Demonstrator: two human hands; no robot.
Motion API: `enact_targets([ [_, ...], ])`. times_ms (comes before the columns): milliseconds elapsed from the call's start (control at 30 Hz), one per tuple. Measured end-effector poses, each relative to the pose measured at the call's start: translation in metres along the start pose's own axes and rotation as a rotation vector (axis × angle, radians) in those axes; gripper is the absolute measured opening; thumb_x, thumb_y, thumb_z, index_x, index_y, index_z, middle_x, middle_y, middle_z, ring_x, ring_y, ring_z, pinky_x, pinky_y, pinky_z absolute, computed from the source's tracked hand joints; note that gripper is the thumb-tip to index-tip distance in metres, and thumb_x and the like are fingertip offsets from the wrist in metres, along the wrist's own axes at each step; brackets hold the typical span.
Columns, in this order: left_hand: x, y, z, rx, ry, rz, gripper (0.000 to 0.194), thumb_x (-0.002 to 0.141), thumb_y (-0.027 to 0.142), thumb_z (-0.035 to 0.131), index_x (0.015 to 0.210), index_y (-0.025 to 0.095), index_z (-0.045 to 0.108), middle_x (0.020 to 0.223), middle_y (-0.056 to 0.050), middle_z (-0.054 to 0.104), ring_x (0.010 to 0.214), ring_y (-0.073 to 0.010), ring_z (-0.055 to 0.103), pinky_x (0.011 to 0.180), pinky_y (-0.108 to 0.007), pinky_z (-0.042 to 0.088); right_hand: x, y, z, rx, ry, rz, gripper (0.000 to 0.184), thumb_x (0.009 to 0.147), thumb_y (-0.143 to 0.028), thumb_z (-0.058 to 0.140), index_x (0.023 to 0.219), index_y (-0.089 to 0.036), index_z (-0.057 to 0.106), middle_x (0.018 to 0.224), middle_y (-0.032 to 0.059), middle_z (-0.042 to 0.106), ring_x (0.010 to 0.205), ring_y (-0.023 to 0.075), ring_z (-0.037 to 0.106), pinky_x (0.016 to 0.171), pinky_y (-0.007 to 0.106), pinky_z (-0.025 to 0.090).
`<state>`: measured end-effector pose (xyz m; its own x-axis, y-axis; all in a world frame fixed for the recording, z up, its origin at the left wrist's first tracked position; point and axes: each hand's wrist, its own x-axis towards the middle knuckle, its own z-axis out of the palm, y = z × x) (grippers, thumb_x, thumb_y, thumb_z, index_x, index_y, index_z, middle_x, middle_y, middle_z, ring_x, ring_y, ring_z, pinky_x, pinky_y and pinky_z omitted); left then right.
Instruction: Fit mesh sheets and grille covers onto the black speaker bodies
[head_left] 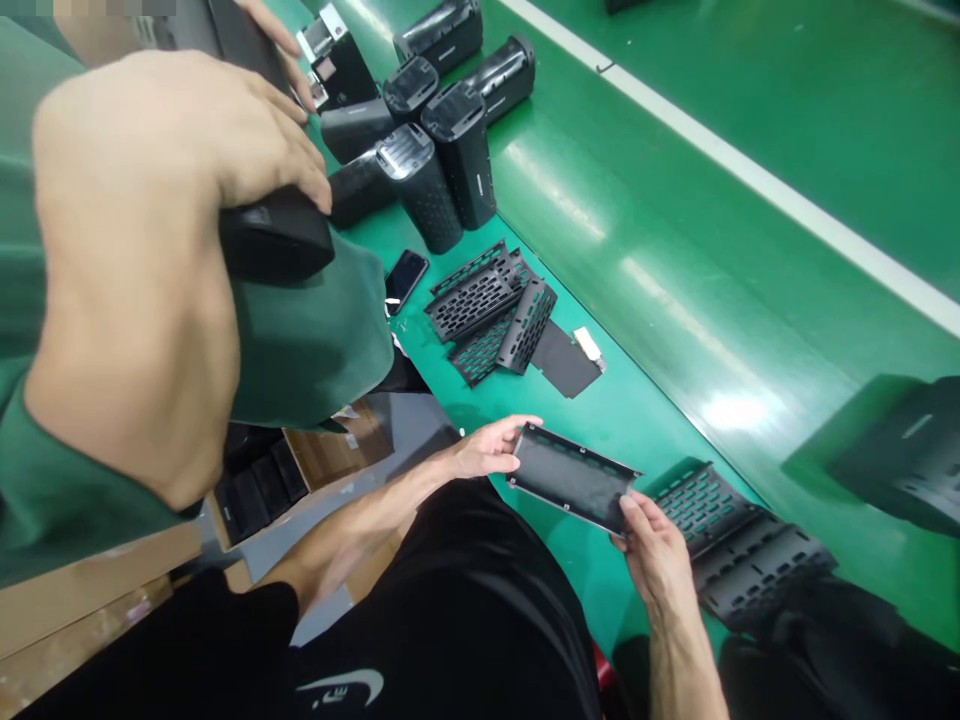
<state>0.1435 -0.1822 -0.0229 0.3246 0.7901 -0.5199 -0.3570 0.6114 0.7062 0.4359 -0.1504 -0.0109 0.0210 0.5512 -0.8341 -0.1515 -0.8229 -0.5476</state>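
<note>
In front of my black shirt, both my hands hold a black rectangular panel [574, 478] tilted above the green table. Its inner side faces up, smooth and dark, with small light spots along the raised rims. My left hand [487, 450] pinches the left end between thumb and fingers. The right end sits in the grip of my right hand [651, 545], thumb on top; the fingers beneath are partly hidden. Just right of that hand lie black slotted grilles [709, 510]. Farther up the table is a pile of similar perforated grilles [480, 300] beside a flat dark sheet [566, 360].
A co-worker's hand [180, 150] in a green sleeve holds a black casing [277, 235] at left. Several black speaker-like housings [457, 130] stand and lie at the back. A phone [407, 278] and a small white object [587, 345] rest on the table. Boxes stand below left.
</note>
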Motion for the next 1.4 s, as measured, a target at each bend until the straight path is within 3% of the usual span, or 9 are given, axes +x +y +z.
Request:
enact_targets([
  [267,0.001,-0.002,0.000,0.016,-0.001,0.049,0.089,0.077,0.027,0.082,0.157,0.022,0.044,0.128,-0.011,0.065,0.112,-0.0213,0.065,0.093,-0.030,0.050,0.006,-0.001,-0.002,0.115,0.039,0.014,0.060,0.045,-0.044,0.105,0.092,-0.019,0.079,0.083,0.0000,0.074,0.063,0.0121,0.062,0.048,0.020,0.049],
  [400,-0.001,0.004,0.006,0.011,0.029,0.093,0.087,0.077,0.026,0.081,0.156,0.021,0.047,0.131,-0.011,0.065,0.115,-0.0242,0.067,0.095,-0.031,0.051,0.007,-0.005,0.000,0.191,-0.006,-0.040,0.055,0.051,-0.042,0.104,0.094,-0.018,0.080,0.083,0.0001,0.073,0.064,0.0112,0.060,0.050,0.022,0.049],
  [600,-0.008,0.021,0.021,0.042,0.141,0.122,0.064,0.092,0.023,0.040,0.154,0.015,0.052,0.129,-0.004,0.068,0.127,-0.0301,0.064,0.104,-0.045,0.046,0.006,-0.005,0.010,0.237,-0.067,-0.091,0.053,0.058,-0.039,0.101,0.100,-0.018,0.077,0.084,0.0015,0.073,0.065,0.0122,0.062,0.055,0.024,0.050],
  [700,-0.011,0.026,0.027,-0.083,0.189,0.114,0.059,0.093,0.024,0.042,0.148,0.015,0.060,0.127,-0.004,0.071,0.127,-0.0299,0.066,0.101,-0.042,0.049,0.001,-0.002,0.014,0.261,-0.002,-0.108,0.062,0.057,-0.034,0.101,0.111,-0.024,0.071,0.077,-0.0031,0.071,0.064,0.0129,0.064,0.059,0.024,0.053],
  [833,-0.013,0.027,0.034,-0.136,0.240,0.097,0.057,0.091,0.019,0.048,0.146,0.015,0.063,0.130,-0.005,0.071,0.130,-0.0305,0.065,0.098,-0.038,0.052,-0.015,0.006,0.028,0.313,0.073,-0.079,0.076,0.059,-0.033,0.101,0.121,-0.032,0.059,0.090,-0.0052,0.074,0.078,0.0174,0.073,0.067,0.031,0.060],
  [967,-0.013,0.025,0.040,-0.127,0.245,0.068,0.056,0.093,0.019,0.044,0.145,0.014,0.062,0.125,-0.005,0.073,0.131,-0.0315,0.064,0.095,-0.039,0.052,-0.030,0.014,0.058,0.316,-0.042,0.053,0.065,0.060,-0.040,0.101,0.105,-0.027,0.057,0.087,-0.0042,0.073,0.073,0.0179,0.072,0.061,0.031,0.059],
  [1100,-0.012,0.019,0.044,-0.027,0.225,0.110,0.057,0.092,0.022,0.046,0.147,0.015,0.061,0.127,-0.005,0.072,0.130,-0.0344,0.064,0.096,-0.045,0.052,-0.027,0.017,0.078,0.321,-0.045,0.036,0.063,0.056,-0.043,0.101,0.095,-0.024,0.056,0.084,-0.0057,0.071,0.060,0.0122,0.065,0.052,0.026,0.054],
  [1267,-0.011,0.009,0.042,0.148,0.206,0.159,0.064,0.087,0.024,0.058,0.151,0.021,0.057,0.129,-0.003,0.070,0.127,-0.0330,0.066,0.097,-0.044,0.050,-0.019,0.017,0.078,0.296,-0.028,0.018,0.064,0.047,-0.034,0.102,0.093,-0.023,0.060,0.075,-0.0082,0.067,0.053,0.0095,0.059,0.048,0.023,0.050],
  [1400,-0.008,-0.002,0.039,0.196,0.210,0.200,0.068,0.084,0.024,0.066,0.151,0.024,0.056,0.126,-0.002,0.069,0.121,-0.0285,0.068,0.095,-0.037,0.051,-0.016,0.020,0.072,0.327,-0.063,0.019,0.059,0.056,-0.039,0.100,0.097,-0.022,0.062,0.078,-0.0063,0.069,0.056,0.0110,0.062,0.050,0.025,0.053],
])
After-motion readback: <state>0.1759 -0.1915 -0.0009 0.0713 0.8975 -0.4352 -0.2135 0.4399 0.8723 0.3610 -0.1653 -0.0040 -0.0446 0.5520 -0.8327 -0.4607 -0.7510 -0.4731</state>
